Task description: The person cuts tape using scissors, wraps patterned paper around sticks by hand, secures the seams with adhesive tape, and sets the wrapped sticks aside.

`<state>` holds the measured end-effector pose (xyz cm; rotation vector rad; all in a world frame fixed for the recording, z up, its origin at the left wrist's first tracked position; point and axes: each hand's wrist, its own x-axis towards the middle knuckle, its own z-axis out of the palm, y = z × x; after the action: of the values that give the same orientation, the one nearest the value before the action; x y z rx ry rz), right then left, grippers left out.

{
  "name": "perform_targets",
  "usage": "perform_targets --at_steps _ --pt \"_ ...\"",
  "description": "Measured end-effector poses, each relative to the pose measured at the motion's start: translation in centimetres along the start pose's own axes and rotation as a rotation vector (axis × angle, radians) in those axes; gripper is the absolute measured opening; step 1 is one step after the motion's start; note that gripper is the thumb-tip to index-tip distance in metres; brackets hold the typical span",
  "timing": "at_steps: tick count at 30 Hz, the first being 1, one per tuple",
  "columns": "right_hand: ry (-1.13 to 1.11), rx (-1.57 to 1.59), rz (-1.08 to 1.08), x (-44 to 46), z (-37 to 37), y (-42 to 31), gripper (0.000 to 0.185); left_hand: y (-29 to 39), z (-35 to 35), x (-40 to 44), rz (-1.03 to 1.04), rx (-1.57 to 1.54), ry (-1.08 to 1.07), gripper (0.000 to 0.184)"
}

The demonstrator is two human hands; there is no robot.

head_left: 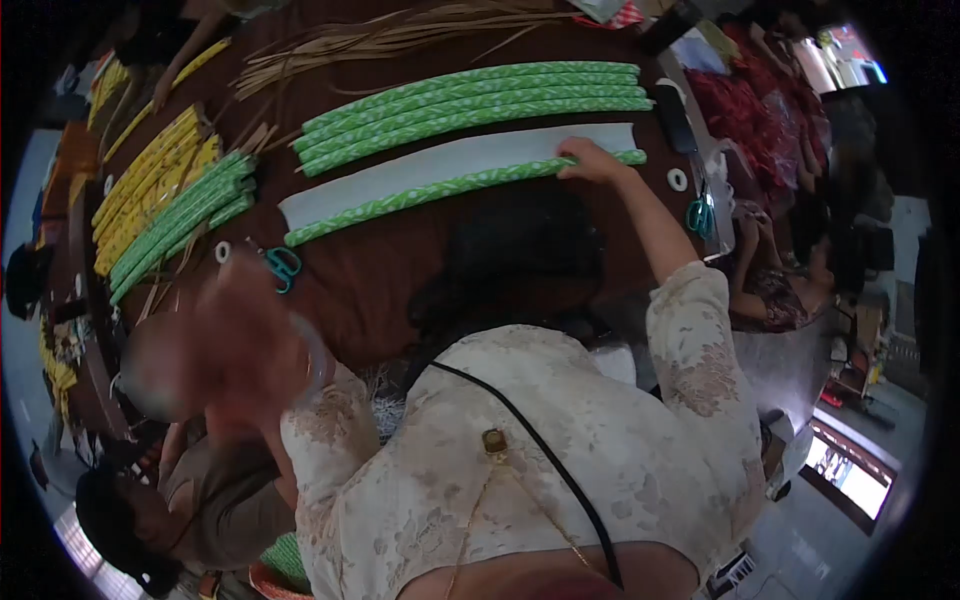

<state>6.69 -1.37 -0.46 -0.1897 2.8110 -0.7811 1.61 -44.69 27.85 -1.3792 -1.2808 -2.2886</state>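
Note:
A long green-and-white patterned roll (pixel 430 191) lies across the brown-covered table, with a white strip (pixel 400 165) of sheet spread flat along its far side. Near the roll's right end, my right hand (pixel 590 162) is closed on it with bent fingers. My left hand (pixel 235 335) is raised close to the camera at the left, and its fingers are smeared by motion. Whether it holds anything is unclear. Close to it lie teal-handled scissors (pixel 283 270) and a small white tape roll (pixel 223 252). Several finished-looking green rolls (pixel 470 108) lie behind the strip.
Yellow patterned rolls (pixel 155 185) and more green rolls (pixel 185 220) are stacked at the left. Flat tan strips (pixel 350 50) lie at the back. At the right are a dark phone (pixel 676 115), another tape roll (pixel 677 180) and scissors (pixel 701 214). Other people sit around the table.

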Motion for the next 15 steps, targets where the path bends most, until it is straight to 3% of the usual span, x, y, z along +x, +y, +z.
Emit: perform_targets --at_steps 1,2,4,7,8,9,13,15 --pt "-0.019 0.029 0.028 0.0 0.0 -0.2 0.041 2.3 0.6 0.3 0.103 -0.171 -0.222 0.035" --pt "-0.022 0.032 0.052 0.0 -0.1 -0.3 0.041 3.3 1.6 0.1 0.237 -0.372 -0.268 0.029" --pt "-0.011 0.008 0.049 0.0 0.3 0.0 0.041 5.5 0.9 0.2 0.204 -0.679 -0.545 0.023" --pt "-0.013 -0.015 0.041 0.0 0.5 0.6 0.042 10.4 -2.9 -4.1 0.208 -0.702 -0.538 0.022" --pt "-0.014 0.008 0.052 0.2 0.6 0.5 0.043 3.2 1.3 -1.2 0.201 -0.706 -0.549 0.022" --pt "-0.021 -0.002 0.063 0.3 0.7 0.4 0.043 6.8 -2.4 -3.6 0.191 -0.714 -0.561 0.022" --pt "0.008 -0.033 0.009 0.2 0.2 -0.2 0.037 10.7 -11.5 -9.6 0.206 -0.794 -0.656 0.021" --pt "0.012 -0.016 0.033 -0.1 0.1 -0.5 0.037 8.0 -11.9 -9.2 0.225 -0.839 -0.742 0.021"
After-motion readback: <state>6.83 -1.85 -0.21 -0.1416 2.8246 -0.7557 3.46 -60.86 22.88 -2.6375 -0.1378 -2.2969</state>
